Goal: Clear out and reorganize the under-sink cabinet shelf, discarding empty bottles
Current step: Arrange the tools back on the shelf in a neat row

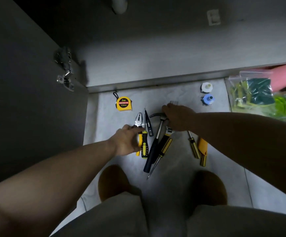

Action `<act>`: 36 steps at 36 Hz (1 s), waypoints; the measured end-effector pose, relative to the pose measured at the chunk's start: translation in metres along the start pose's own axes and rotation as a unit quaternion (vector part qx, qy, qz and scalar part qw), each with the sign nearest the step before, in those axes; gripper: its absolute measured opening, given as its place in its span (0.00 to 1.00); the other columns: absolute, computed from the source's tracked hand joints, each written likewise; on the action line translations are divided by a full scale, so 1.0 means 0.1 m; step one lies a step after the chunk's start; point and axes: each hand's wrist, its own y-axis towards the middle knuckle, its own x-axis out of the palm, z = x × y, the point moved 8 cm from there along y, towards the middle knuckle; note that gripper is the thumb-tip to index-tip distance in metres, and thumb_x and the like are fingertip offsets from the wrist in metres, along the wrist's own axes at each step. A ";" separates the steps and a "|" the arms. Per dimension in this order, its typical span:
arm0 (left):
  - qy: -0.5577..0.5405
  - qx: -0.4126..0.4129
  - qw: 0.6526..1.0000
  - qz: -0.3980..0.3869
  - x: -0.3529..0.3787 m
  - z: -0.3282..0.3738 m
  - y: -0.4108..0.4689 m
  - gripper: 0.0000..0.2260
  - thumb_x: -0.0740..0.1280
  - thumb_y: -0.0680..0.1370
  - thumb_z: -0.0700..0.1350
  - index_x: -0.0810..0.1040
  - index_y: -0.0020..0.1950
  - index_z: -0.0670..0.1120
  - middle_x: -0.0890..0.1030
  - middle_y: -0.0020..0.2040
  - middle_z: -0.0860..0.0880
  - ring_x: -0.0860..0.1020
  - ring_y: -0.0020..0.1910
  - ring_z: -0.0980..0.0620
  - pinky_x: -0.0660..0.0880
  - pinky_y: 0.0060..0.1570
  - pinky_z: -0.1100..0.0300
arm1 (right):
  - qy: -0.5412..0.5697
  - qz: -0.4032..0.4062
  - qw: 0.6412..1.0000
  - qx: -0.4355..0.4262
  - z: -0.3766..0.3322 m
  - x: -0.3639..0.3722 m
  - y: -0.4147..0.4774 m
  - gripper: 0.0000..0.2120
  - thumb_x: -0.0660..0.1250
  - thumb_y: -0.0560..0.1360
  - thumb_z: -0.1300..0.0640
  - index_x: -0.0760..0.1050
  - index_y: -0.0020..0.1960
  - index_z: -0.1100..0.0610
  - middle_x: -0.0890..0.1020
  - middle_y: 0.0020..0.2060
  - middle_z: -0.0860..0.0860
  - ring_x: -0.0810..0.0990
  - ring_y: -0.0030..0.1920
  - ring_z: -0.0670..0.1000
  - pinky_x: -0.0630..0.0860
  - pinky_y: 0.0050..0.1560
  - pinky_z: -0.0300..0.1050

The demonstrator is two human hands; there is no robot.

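Hand tools lie on the pale floor tiles (173, 182) before the open under-sink cabinet, whose shelf (156, 59) is bare and dim. My left hand (126, 141) grips the yellow-handled pliers (138, 119), beside a black-and-yellow screwdriver (144, 146). My right hand (178, 118) curls over the head of the hammer (156, 142), whose dark handle points toward me. A striped screwdriver (166, 146) lies by the hammer. Thin metal prongs (173, 102) stick out behind my right hand.
A yellow tape measure (123, 104) sits near the cabinet sill. White (206, 87) and blue (208, 99) fittings stand to the right, with a bag of sponges (251, 93) beyond. Another striped screwdriver (194, 148) and a yellow cutter (203, 145) lie under my right forearm. The open door's hinge (65, 71) is left.
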 end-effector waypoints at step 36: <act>-0.178 -0.088 0.940 0.278 -0.14 -0.50 -0.05 0.17 0.55 0.83 0.63 0.67 0.42 0.53 0.77 0.35 0.54 0.77 0.35 0.50 0.69 0.36 0.56 | 0.050 0.205 0.972 -0.105 -0.59 -0.66 0.06 0.17 0.65 0.77 0.56 0.69 0.63 0.57 0.74 0.59 0.56 0.79 0.43 0.62 0.72 0.37 0.49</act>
